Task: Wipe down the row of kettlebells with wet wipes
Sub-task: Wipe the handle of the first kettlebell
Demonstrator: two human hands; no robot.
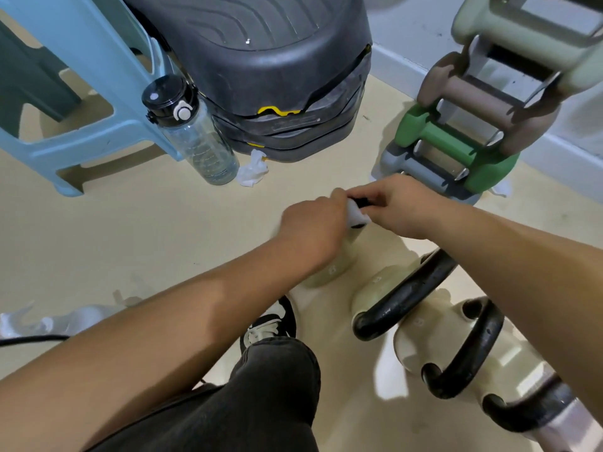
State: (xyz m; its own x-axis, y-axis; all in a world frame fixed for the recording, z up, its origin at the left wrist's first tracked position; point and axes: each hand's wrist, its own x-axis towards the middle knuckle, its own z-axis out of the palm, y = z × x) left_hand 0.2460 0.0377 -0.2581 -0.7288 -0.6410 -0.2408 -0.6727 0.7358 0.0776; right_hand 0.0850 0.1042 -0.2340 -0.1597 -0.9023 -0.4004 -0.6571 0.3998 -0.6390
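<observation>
Bare floor point(182, 230) left, dumbbell rack point(456, 151) close behind, bottle point(199, 138) farther left

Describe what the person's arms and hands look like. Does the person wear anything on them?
The left hand and the right hand are bare: no gloves, rings, watch or bands show. The left forearm and the right forearm are bare too, with no sleeve as far as the picture reaches. No markings show on them.

Both bare forearms reaching forward and converging, left hand point(313, 223) fisted knuckles-up, seemingly pinching a white wipe point(357, 216), right hand point(403, 207) just beside it, fingers point(368, 190) curled over a black handle point(361, 201), wrists straight.
</observation>
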